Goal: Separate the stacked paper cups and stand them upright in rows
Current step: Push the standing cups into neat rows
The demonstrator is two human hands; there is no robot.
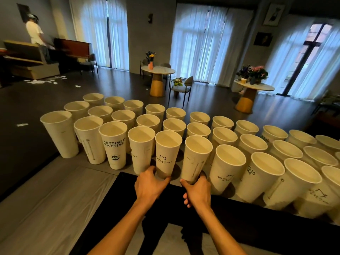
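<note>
You've got one paper cup [166, 153] in your left hand [149, 184], fingers wrapped round its base, so that grip is closed on it. It's upright, right at the near edge of the bench [46, 190], next to the front row. Your right hand [197, 190] has its grip closed round the base of a second cup [196, 157], which leans a bit to the right. The two held cups sit just beside each other, not touching as far as I can tell.

Around them, the rest of the cups [184, 124] stand open end up in about four rows running across the bench, one near the left reading "ANYTIME IS NICETIME" [115, 144].

Further out there are two round tables with flowers [157, 70], a chair [184, 87], tall curtained windows [198, 39], and a person in a white shirt [35, 34] at far left with paper scraps [44, 80] on the floor.
</note>
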